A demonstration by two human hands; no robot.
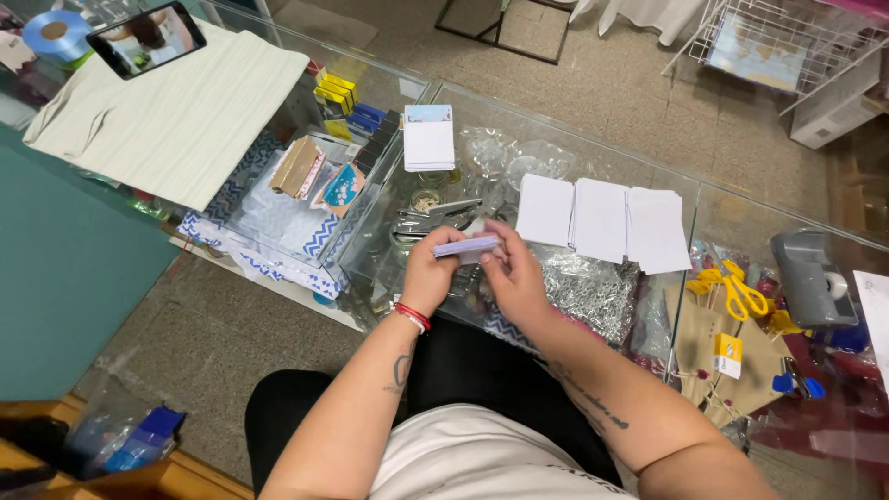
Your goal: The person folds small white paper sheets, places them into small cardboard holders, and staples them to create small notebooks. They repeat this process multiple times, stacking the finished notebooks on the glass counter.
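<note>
My left hand (428, 275) and my right hand (512, 273) hold a small stack of pale cards (466, 246) together, edge-on, above a glass counter (593, 153). My left hand grips the stack's left end and wears a red and white bracelet at the wrist. My right hand pinches the right end with thumb and fingers. Three white card stacks (600, 220) lie side by side on the glass just beyond my right hand. Another white stack (429, 139) sits farther back to the left.
A metal hole punch (435, 218) lies on the glass by my left hand. Yellow scissors (736, 289) and a grey tape dispenser (810, 278) sit at the right. A phone (146, 37) rests on striped cloth (176, 116) at the far left, beside a blue ribbon roll (56, 32).
</note>
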